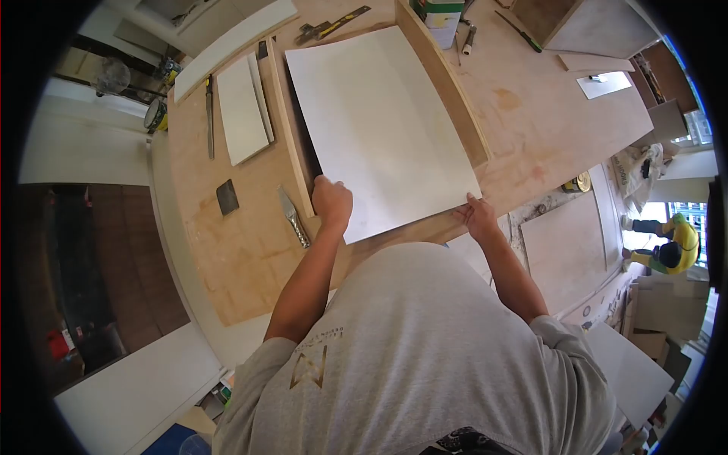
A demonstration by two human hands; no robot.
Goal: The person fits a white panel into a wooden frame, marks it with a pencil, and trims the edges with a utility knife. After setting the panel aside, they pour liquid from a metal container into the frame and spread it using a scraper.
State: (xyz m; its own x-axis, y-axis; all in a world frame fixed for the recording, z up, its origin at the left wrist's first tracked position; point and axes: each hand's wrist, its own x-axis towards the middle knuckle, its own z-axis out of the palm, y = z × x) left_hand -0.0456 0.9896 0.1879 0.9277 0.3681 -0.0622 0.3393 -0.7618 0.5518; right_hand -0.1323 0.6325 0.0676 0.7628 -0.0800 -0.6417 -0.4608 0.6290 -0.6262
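Note:
A large white sheet (383, 129) lies between the raised sides of a shallow wooden frame (462, 121); its near edge sticks out past the frame's left side. My left hand (332, 201) is closed on the sheet's left edge, close to the end of that side piece. At the near right corner, my right hand (479, 216) pinches the sheet, thumb on top and fingers partly hidden underneath. A dark gap shows along the frame's left inner side. To the left of my left hand lies a pointed blade with a pale handle (293, 218).
On the wooden worktable (250, 280) are a dark square piece (227, 197), a handsaw (210, 114), white panels (243, 114) and a can (438, 19). A tin (578, 183) stands off the right edge. Another person in yellow (682, 246) is at the far right.

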